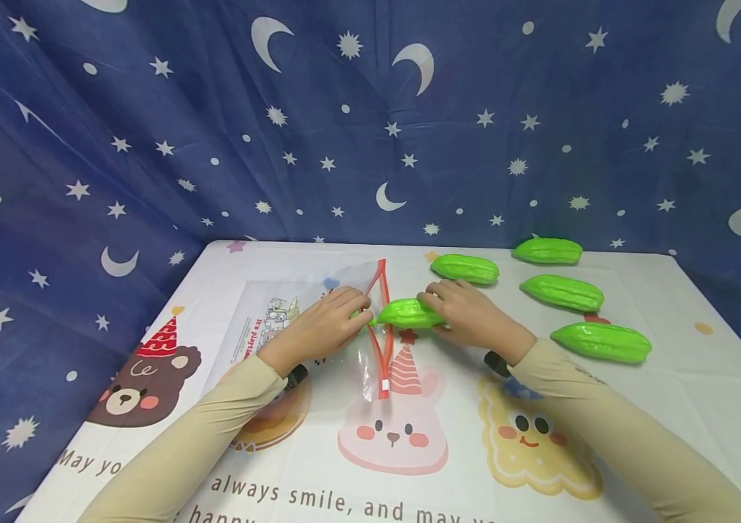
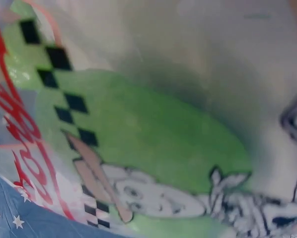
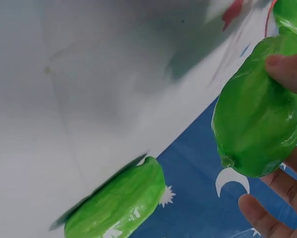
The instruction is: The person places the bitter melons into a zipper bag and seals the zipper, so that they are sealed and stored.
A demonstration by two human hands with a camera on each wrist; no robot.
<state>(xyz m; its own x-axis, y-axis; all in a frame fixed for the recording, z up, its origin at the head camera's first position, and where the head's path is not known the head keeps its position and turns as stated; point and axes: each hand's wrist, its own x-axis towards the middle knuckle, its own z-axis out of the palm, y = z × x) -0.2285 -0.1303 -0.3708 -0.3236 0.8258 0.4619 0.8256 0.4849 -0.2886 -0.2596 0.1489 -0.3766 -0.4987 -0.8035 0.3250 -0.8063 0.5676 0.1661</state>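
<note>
A clear zip bag [image 1: 364, 363] with red edges at its mouth lies on the table, its mouth parted toward the right. My left hand [image 1: 328, 319] has its fingers curled at the mouth and grips the bag there. Through the printed film in the left wrist view, a green bitter melon [image 2: 153, 124] shows inside the bag. My right hand [image 1: 471, 312] holds another glossy green bitter melon [image 1: 410, 314] by its right end. Its pointed tip is at the bag's mouth, close to the left fingers. In the right wrist view the thumb lies across this melon [image 3: 258, 109].
Several more bitter melons lie to the right: one behind my right hand [image 1: 465, 269], others at the back right [image 1: 547, 251], middle right [image 1: 563, 292] and nearer right [image 1: 602, 341]. The white printed tablecloth [image 1: 691, 436] meets a blue star-patterned curtain [image 1: 475, 181].
</note>
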